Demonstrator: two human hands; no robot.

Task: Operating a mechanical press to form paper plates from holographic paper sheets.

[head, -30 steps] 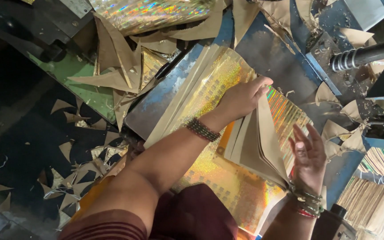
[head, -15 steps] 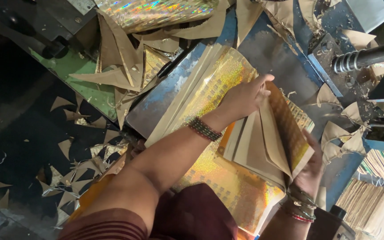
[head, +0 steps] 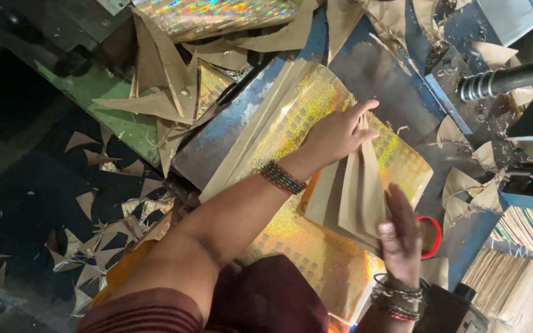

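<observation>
the left hand (head: 340, 132) pressed flat on the gold holographic sheets (head: 303, 117), pinning the stack, while the open right hand (head: 399, 237) fanned brown card sheets (head: 350, 197), gripping nothing.

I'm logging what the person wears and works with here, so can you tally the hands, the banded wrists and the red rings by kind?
Hands: 2, left hand and right hand, both on the gold sheets
Banded wrists: 2, left bangles, right bangles
Red rings: 1, red ring
Total: 5
</observation>
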